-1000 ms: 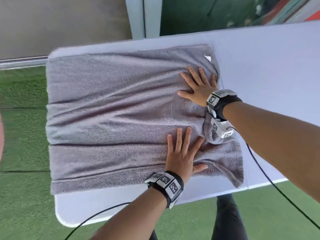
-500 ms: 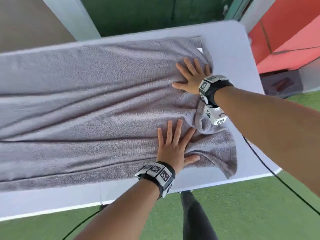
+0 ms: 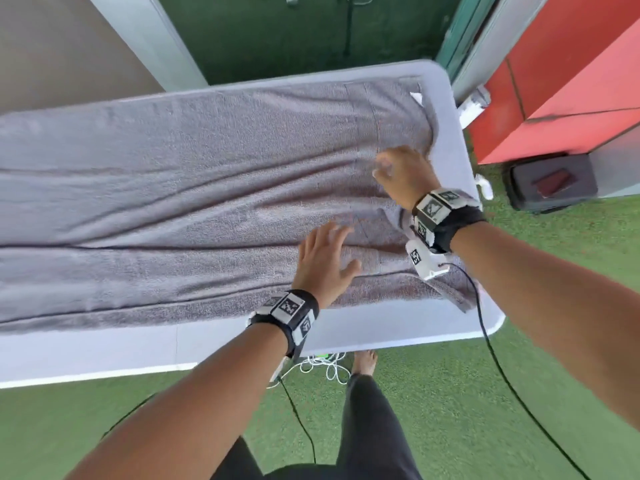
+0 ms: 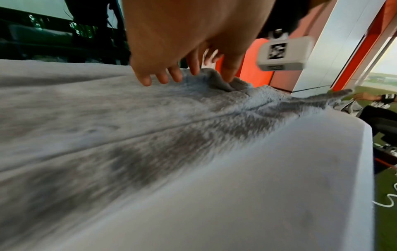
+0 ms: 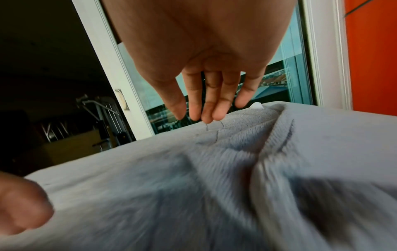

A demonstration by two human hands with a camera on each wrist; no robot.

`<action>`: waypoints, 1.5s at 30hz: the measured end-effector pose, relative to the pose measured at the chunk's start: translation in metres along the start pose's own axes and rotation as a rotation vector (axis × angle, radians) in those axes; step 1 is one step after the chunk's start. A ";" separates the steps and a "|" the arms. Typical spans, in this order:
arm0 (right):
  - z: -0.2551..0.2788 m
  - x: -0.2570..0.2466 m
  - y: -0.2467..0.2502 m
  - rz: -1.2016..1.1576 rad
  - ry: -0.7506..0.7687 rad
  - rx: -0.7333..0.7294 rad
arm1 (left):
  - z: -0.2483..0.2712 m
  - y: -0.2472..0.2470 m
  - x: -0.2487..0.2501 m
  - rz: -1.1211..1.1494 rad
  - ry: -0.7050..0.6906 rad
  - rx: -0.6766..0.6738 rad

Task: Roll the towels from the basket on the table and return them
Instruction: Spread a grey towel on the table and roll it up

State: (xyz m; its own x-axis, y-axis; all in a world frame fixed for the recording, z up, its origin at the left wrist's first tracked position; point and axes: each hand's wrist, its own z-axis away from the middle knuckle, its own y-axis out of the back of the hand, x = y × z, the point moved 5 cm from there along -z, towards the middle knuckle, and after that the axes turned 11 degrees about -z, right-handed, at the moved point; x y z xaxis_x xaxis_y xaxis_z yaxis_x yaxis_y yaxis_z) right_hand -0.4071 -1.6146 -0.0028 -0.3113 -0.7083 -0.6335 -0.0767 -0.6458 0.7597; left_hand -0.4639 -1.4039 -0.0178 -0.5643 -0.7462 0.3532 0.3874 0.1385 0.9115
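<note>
A white table (image 3: 398, 327) carried a grey towel (image 3: 173, 202) spread along nearly its whole length, folded lengthwise into long bands and rumpled at its right end. Half a second before, both palms had pressed flat on that end; here they had lifted off the cloth. The left hand (image 3: 323, 259) hovered just above the near band, fingers straight and spread, gripping nothing. The right hand (image 3: 403, 174) hung over the far band, its fingers (image 5: 211, 101) straight, close together and pointing down, their tips near the pile; whether they touched could not be told. A small white tag (image 3: 416, 97) stuck up at the towel's far right corner, with no legible print. Black-and-white square markers showed on both wristbands (image 3: 289, 311).
</note>
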 end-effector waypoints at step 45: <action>0.341 -0.005 -0.097 0.159 -0.533 -0.108 | 0.224 0.020 -0.178 0.226 -0.138 -0.076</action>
State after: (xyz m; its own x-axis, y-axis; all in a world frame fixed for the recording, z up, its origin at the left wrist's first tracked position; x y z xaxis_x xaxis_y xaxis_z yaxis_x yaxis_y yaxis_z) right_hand -0.7214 -1.4510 -0.0233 -0.7486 -0.5753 -0.3295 0.0987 -0.5882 0.8027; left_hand -0.5192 -1.1230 -0.0153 -0.5494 -0.6054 0.5760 0.5652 0.2384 0.7897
